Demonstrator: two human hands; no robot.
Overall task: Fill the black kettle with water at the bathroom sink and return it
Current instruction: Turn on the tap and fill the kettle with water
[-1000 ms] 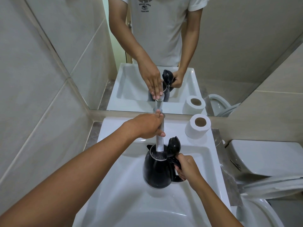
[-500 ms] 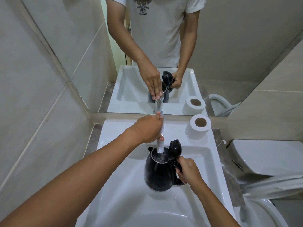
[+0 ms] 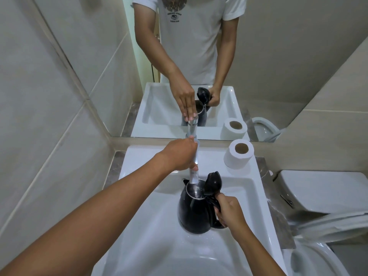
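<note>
The black kettle (image 3: 194, 212) stands in the white sink (image 3: 151, 226) with its lid (image 3: 213, 183) flipped up. My right hand (image 3: 229, 211) grips the kettle's handle on its right side. The chrome tap (image 3: 194, 170) reaches out over the kettle's round mouth, where water glints inside. My left hand (image 3: 180, 154) is wrapped over the top of the tap near the wall.
A toilet paper roll (image 3: 239, 154) stands on the sink's back right corner. The white toilet (image 3: 326, 216) with its raised seat is right of the sink. A mirror (image 3: 278, 66) above reflects the person and sink. Tiled wall runs along the left.
The view has shifted slightly, so kettle and hands sit a little lower and to the right. Both hands keep the same grips on tap and handle.
</note>
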